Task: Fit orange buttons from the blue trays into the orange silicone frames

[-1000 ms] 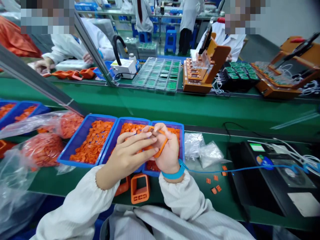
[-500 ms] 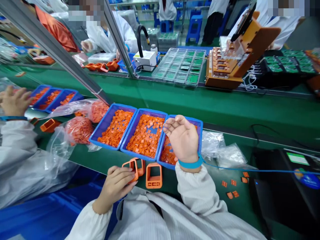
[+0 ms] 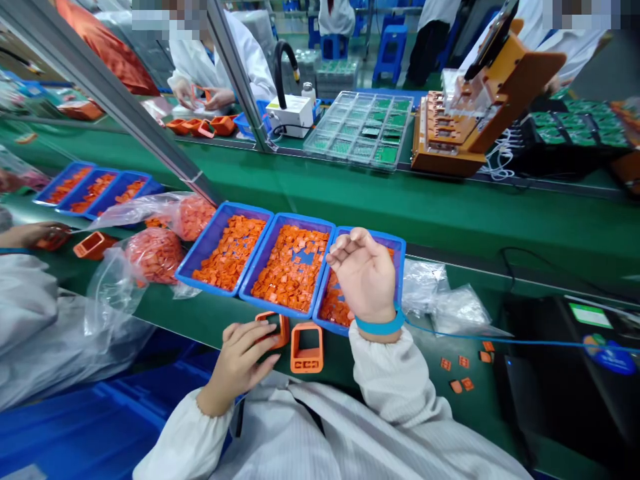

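Note:
My left hand (image 3: 243,357) rests low at the bench's near edge, fingers closed round an orange rectangular frame (image 3: 274,327). A second orange frame (image 3: 307,347) stands just to its right, untouched. My right hand (image 3: 365,275), with a blue wrist strap (image 3: 380,327), hovers over the right blue tray (image 3: 367,240) of small orange pieces. Its fingers are curled together at the tips; what they pinch, if anything, is too small to see. The middle blue tray (image 3: 290,263) and left blue tray (image 3: 223,250) also hold orange pieces.
Plastic bags of orange parts (image 3: 155,253) lie left of the trays, clear bags (image 3: 445,300) to the right. Loose orange pieces (image 3: 463,373) sit near a black device (image 3: 575,360). A green belt (image 3: 400,207) runs behind. A co-worker's sleeve (image 3: 30,320) is at left.
A second ago both hands held an orange frame above the trays. My left hand brought the frame down to the bench edge; my right hand stayed over the right tray.

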Demonstrator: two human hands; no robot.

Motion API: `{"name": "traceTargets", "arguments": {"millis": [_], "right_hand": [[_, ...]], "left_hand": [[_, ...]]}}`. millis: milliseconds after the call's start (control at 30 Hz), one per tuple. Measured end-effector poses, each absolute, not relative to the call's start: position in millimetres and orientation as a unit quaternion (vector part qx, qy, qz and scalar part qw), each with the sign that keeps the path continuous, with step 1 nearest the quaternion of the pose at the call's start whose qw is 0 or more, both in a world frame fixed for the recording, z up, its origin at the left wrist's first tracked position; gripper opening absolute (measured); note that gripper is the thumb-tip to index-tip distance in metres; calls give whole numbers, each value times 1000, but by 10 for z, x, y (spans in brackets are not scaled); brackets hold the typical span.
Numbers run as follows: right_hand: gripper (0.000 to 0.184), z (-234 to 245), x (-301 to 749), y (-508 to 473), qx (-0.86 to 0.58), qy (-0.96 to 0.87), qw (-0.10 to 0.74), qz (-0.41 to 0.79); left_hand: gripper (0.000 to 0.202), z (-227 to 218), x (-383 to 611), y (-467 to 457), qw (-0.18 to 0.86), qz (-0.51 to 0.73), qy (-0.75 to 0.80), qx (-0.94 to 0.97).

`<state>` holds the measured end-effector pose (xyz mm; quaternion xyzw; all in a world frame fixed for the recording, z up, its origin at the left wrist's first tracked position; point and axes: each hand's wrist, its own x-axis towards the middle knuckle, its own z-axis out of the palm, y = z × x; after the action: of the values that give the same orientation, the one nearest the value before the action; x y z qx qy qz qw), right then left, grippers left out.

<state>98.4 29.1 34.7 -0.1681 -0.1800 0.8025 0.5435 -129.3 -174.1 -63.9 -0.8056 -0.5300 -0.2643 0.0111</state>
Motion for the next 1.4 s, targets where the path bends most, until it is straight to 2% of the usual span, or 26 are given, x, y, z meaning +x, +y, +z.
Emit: {"name": "traceTargets", "arguments": {"millis": [167,267,367,833,933,1033,1167,1233,1333,1400], "right_hand": [[13,339,973,287,-170,-185,540,803],[12,343,977,281,-165,-193,540,803],[11,351,987,282,-165,-198,541,800],[8,362,977,274,-177,-217,530,800],[8,358,996,277,-178,-226,529,799],[11,370,990,242,-182,-275,479,814],[33,391,878,105,-156,-369,363,841],[39,393,799,30,-116,-398,328,849],[35,386,735,-18,-72,-407,323,851],[30,380,759,9,-77,-394,345,848]], "left_hand": [[27,-419,-942,-1682,-74,-266,-480,-833],[19,-387,-798,-1616,-100,-272,-452,-844],[13,-396,-771,-1577,-102,-273,-443,-848],[6,-333,-925,-1551,-115,-265,-418,-861],[4,-268,-960,-1547,-91,-302,-411,-855],[10,-162,-982,-1492,-19,-363,-461,-810],[16,-20,-943,-1286,67,-431,-541,-719],[13,32,-892,-1166,85,-423,-558,-709],[8,89,-860,-1044,85,-379,-549,-740],[12,119,-950,-1003,113,-386,-512,-759]]}}
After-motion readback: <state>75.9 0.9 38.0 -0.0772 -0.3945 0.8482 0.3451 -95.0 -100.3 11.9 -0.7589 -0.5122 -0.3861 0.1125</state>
